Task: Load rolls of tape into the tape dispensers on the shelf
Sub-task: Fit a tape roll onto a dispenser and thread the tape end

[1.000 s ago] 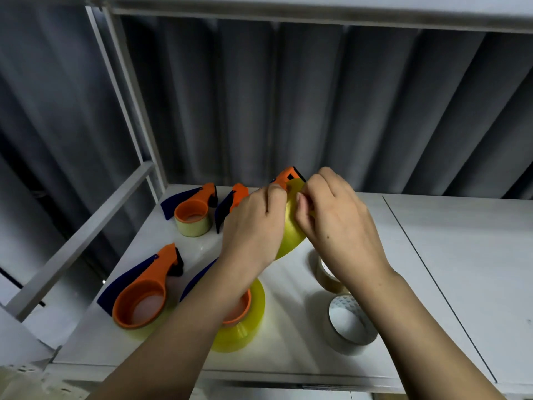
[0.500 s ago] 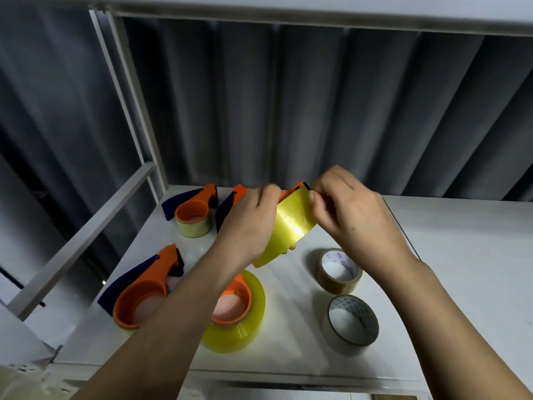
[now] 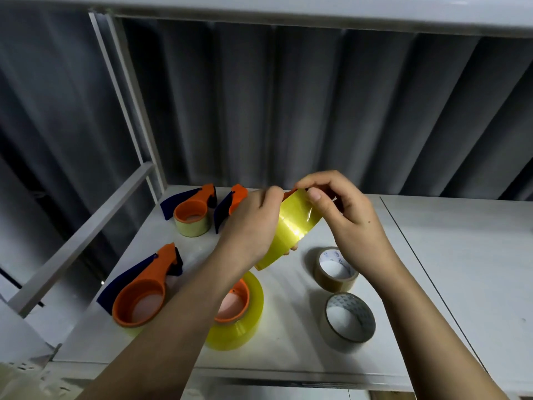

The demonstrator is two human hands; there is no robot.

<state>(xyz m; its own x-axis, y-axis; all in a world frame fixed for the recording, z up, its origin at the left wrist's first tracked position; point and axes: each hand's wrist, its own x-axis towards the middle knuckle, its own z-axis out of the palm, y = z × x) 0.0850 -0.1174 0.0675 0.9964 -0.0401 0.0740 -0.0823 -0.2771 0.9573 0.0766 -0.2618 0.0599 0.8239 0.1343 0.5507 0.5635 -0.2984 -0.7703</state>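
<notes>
Right now your yellow tape roll point(image 3: 291, 226) is up off the shelf, held between both hands above the middle of the shelf board point(image 3: 461, 255), with an orange dispenser tip point(image 3: 290, 194) just showing at its top edge. Your left hand point(image 3: 253, 223) wraps around the roll's left side, fingers curled over it, so the dispenser body it sits in is hidden. Your right hand point(image 3: 346, 215) is closed to a pinch at the roll's upper right, thumb and forefinger on the loose film, which looks peeled slightly from the surface. The roll's band runs on a slant from lower left to upper right, and the free end lies toward your right hand, so that is the hand nearer the cutter tip; pulling the film up toward the tip is, I judge, what comes next. Below your left forearm a second yellow roll on an orange dispenser point(image 3: 239, 313) lies flat near the front edge. Toward the front left corner sits another orange dispenser point(image 3: 144, 290), and two more stand by the back left corner point(image 3: 193, 209) point(image 3: 230, 206). Two unloaded brown rolls point(image 3: 336, 269) point(image 3: 349, 319) wait right of centre, near the front edge.
</notes>
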